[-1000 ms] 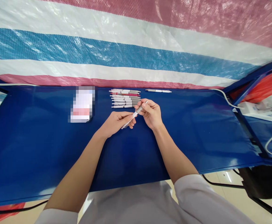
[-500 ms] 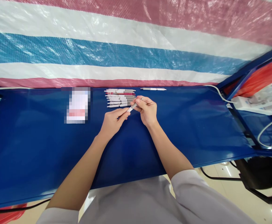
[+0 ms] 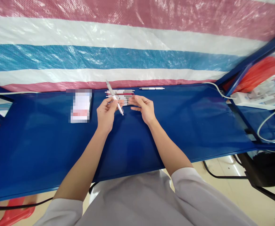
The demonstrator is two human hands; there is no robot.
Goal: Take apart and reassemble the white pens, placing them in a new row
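A white and grey pen point(image 3: 111, 89) is pinched between the thumb and fingers of my left hand point(image 3: 106, 115), its grey tip pointing up and away, its other end toward my right hand. My right hand point(image 3: 146, 110) is apart from the pen, fingers loosely curved and nothing between them. Behind both hands lies a row of several pens point(image 3: 125, 92), white and grey with a dark red one among them; my fingers partly cover it. A single white and grey pen point(image 3: 151, 88) rests by the table's back edge, beyond my right hand.
The blue table point(image 3: 186, 125) runs across the view. On its left lies a flat white item point(image 3: 82, 105), blurred out. A striped plastic sheet point(image 3: 128, 37) hangs behind. To the right are a white power strip point(image 3: 245, 99), cables and a red bag point(image 3: 260, 73).
The pen, held between both hands before, is now in my left hand only and turned tip upward. My right hand has let go of it and its fingers have opened.
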